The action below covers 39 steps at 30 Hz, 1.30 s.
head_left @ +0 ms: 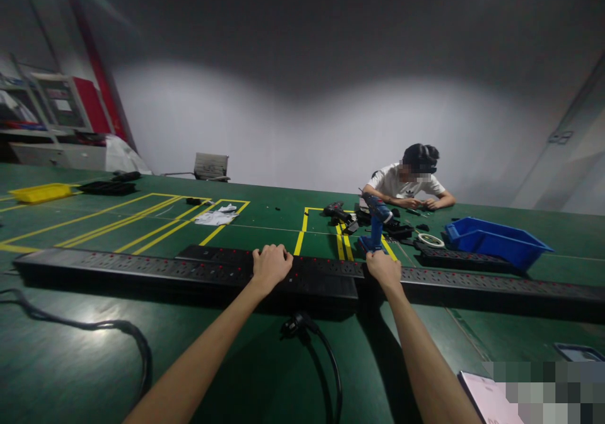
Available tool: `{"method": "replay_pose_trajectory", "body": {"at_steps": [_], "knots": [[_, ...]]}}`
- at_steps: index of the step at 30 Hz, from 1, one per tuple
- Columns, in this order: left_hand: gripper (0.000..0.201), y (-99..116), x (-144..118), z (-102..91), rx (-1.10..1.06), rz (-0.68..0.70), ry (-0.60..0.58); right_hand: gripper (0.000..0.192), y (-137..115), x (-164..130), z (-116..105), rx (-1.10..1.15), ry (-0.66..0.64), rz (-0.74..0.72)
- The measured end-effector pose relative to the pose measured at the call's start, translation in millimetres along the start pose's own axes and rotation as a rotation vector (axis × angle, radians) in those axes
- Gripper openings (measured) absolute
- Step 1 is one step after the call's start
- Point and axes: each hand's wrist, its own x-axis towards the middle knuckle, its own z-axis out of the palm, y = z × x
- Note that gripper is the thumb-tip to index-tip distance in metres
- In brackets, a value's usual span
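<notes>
Across the green table (70, 361), dead ahead at 12 o'clock from your arms, lie long black power strips (189, 271) end to end, running 9 to 3 o'clock. Your left hand (270, 266) sits on top of the left strip near its right end, fingers curled down over the far edge, closed onto the strip body. Your right hand (384, 269) is at 3 o'clock from the left one, well apart from it, resting at the near end of the right power strip (496, 285); fingers bunched shut. Whether they pinch the strip or something small, cannot tell.

Just past the right hand, at its 12 o'clock, a blue cordless drill (375, 222) stands upright on the table; it looks apart from your fingers, but contact is hard to judge. A black plug and cable (302, 326) lie at 6 o'clock of the left hand, cable trailing toward you. Another black cable (94, 329) loops at 8 o'clock.

At 2 o'clock a blue bin (496, 241) sits behind the right strip, with a roll of white tape (431, 240) just beside it at its 9 o'clock. A yellow tray (41, 192) is far off at 10 o'clock. White papers (217, 216) lie inside yellow floor-style markings at 11 o'clock.

A co-worker in a white shirt (406, 184) sits at the far edge at 1 o'clock, both hands on small parts on the table. An empty grey chair (211, 167) stands at 11 o'clock by the wall.
</notes>
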Motion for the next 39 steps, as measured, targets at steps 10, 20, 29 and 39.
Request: {"method": "replay_pose_trajectory", "body": {"at_steps": [10,20,29,39], "knots": [[0.032,-0.8,0.1,2.7,-0.014,-0.012,-0.003,0.047,-3.0,0.0,3.8,0.020,0.015,-0.012],[0.033,-0.8,1.9,4.0,-0.018,-0.014,0.000,0.047,-3.8,-0.9,3.5,0.035,0.019,-0.005],[0.032,0.1,2.4,3.9,-0.003,-0.041,-0.016,0.047,-5.7,-3.5,0.6,0.034,0.005,-0.019],[0.033,0.3,1.7,6.5,0.025,-0.056,-0.007,0.047,-7.4,-3.8,1.3,0.014,-0.004,-0.017]]}}
